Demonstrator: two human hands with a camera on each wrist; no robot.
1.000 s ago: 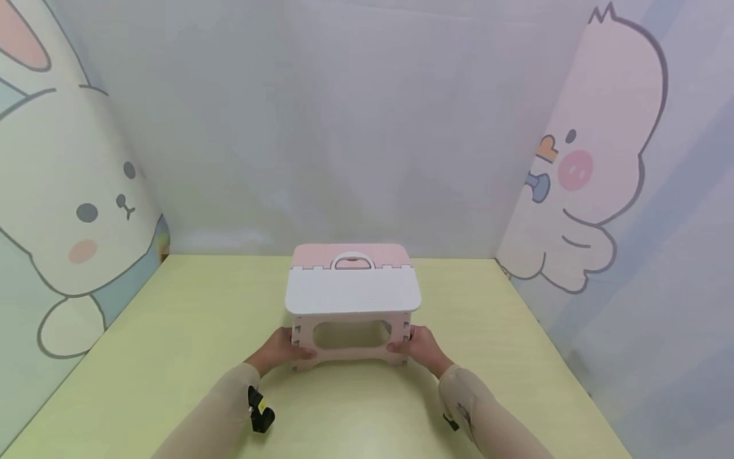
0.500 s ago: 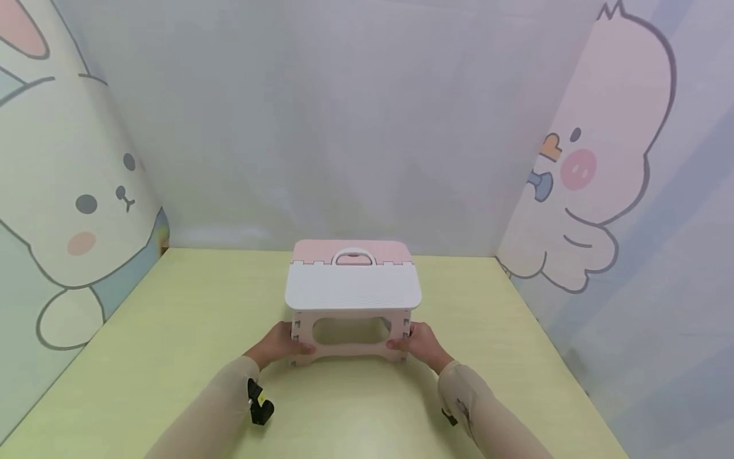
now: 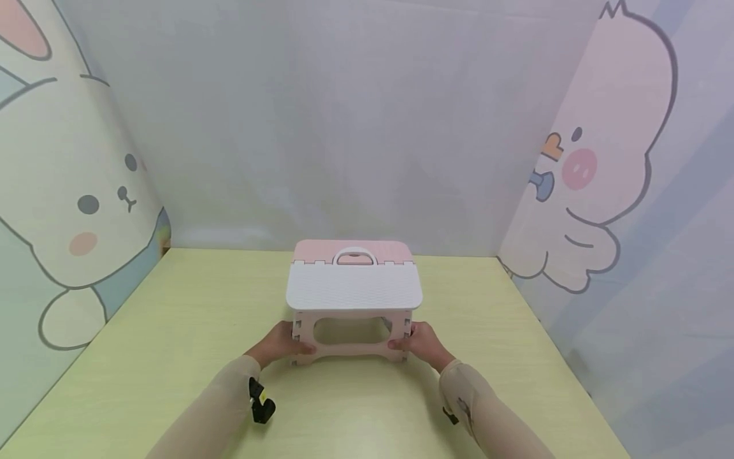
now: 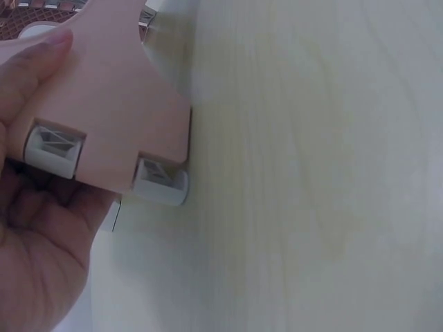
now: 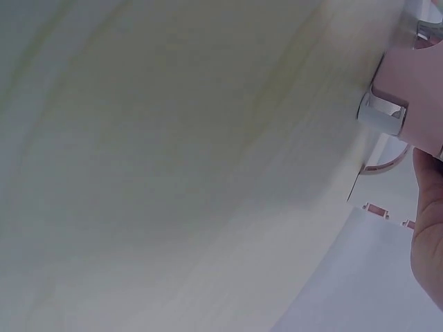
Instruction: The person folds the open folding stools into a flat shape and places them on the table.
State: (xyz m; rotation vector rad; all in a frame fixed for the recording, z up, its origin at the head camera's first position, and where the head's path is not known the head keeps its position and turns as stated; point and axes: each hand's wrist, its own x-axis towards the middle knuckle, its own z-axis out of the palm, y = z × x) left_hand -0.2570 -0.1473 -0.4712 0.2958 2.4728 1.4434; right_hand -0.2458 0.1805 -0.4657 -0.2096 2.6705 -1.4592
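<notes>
A pink and white folding stool (image 3: 353, 287) stands unfolded on its legs on the table, with a white carry handle (image 3: 355, 252) at the middle of its top. My left hand (image 3: 281, 345) grips the left side of its front leg panel, thumb across the pink face. On the opposite side my right hand (image 3: 421, 345) holds the same panel, its thumb also on the front. In the left wrist view the fingers (image 4: 41, 242) curl behind the pink leg panel (image 4: 111, 97). Only part of the right hand (image 5: 430, 228) shows in the right wrist view, beside the stool's leg (image 5: 415, 90).
The pale yellow table (image 3: 201, 306) spreads around the stool. Behind it hangs a light grey backdrop (image 3: 344, 127). A cartoon rabbit (image 3: 69, 191) is printed on the left wall covering, and another pale cartoon figure (image 3: 596, 153) on the right.
The view has shifted slightly, so the stool and both hands sit a little higher in the picture than a second ago. Both hands keep the same hold on the stool.
</notes>
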